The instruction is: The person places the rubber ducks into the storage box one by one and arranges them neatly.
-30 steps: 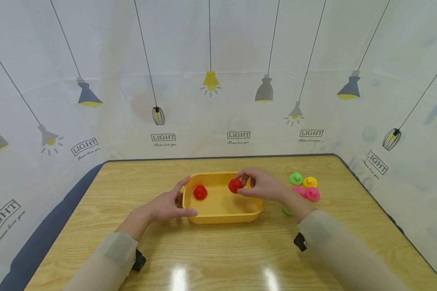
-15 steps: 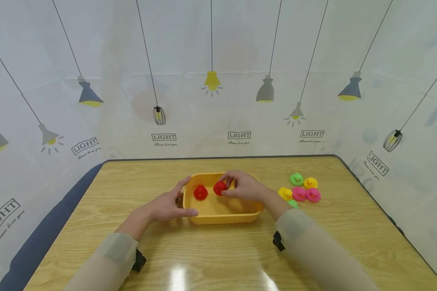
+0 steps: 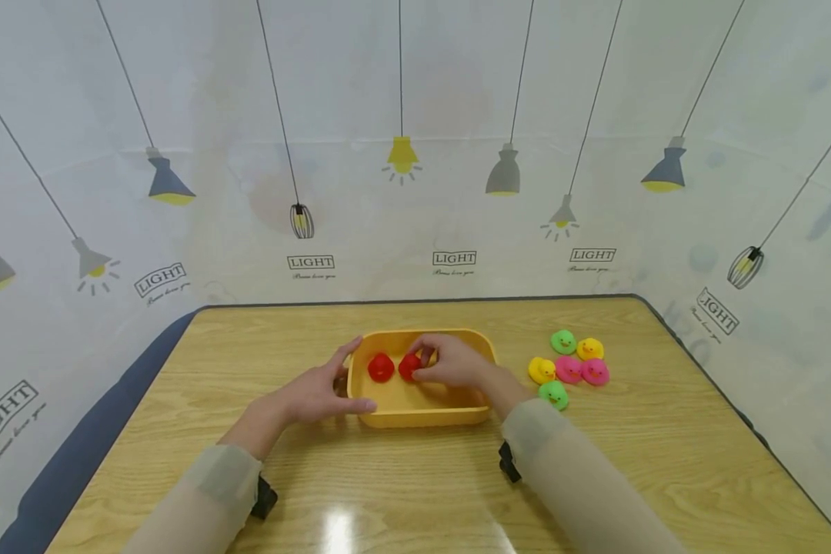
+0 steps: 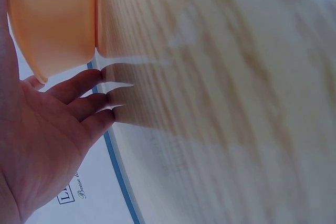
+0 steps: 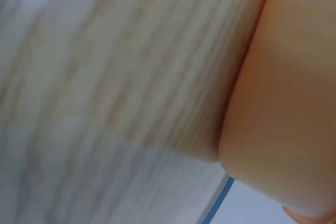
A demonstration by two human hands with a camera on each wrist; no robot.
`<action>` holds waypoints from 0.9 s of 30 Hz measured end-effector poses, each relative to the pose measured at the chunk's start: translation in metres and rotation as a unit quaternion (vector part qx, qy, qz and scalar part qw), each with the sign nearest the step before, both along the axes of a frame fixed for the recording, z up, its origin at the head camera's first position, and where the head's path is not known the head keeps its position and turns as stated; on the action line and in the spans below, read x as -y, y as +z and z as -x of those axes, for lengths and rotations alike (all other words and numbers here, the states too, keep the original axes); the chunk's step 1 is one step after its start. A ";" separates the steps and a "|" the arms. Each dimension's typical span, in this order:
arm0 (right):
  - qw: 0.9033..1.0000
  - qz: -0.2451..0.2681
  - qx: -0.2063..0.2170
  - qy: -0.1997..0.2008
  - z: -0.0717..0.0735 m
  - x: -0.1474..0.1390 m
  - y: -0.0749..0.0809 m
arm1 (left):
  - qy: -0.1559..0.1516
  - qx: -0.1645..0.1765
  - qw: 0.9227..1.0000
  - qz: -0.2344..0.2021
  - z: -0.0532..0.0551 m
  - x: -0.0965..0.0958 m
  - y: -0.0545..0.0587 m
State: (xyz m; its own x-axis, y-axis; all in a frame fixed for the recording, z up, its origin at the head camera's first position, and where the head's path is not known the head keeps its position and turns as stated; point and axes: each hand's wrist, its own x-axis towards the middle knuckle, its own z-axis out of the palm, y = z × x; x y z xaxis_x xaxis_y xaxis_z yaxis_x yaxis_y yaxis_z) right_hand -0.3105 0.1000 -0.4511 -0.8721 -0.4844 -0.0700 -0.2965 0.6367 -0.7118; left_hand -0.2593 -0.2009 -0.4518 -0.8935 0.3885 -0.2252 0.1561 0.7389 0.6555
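A yellow plastic tub (image 3: 425, 418) stands on the wooden table. My left hand (image 3: 312, 392) holds its left end, thumb over the front rim and index finger by the back corner. In the left wrist view the other fingers (image 4: 86, 106) of that hand reach down beside the tub's wall to the table. Inside the tub, my right hand (image 3: 450, 362) pinches a red rubber duck (image 3: 408, 367) low near the floor. Another red rubber duck (image 3: 381, 368) sits just left of it. The right wrist view has only the tub's outer wall (image 5: 283, 103) and the table.
Right of the tub lies a loose group of rubber ducks: green (image 3: 564, 342) and yellow (image 3: 590, 348) at the back, yellow (image 3: 542, 370) and two pink (image 3: 569, 369) in the middle, green (image 3: 554, 395) in front. A printed cloth wall (image 3: 388, 223) stands behind the table.
My right hand has carried the red rubber duck leftward and down into the tub, close to the other red one. The left hand stays on the tub.
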 end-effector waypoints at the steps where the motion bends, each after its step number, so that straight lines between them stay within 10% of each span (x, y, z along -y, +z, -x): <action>1: 1.000 -0.002 -0.002 0.001 0.000 0.000 -0.001 | -0.001 -0.001 1.000 0.002 0.000 0.000 0.000; 27: 1.000 -0.009 0.015 -0.007 0.003 -0.002 -0.013 | -0.002 0.001 1.000 0.004 0.001 -0.001 -0.002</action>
State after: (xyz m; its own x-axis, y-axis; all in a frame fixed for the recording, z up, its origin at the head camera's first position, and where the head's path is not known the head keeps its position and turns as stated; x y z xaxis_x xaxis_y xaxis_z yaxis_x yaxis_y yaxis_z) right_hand -0.3140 0.1016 -0.4642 -0.8760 -0.4709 -0.1044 -0.2667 0.6532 -0.7087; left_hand -0.2607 -0.1998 -0.4537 -0.8918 0.3898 -0.2299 0.1573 0.7433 0.6502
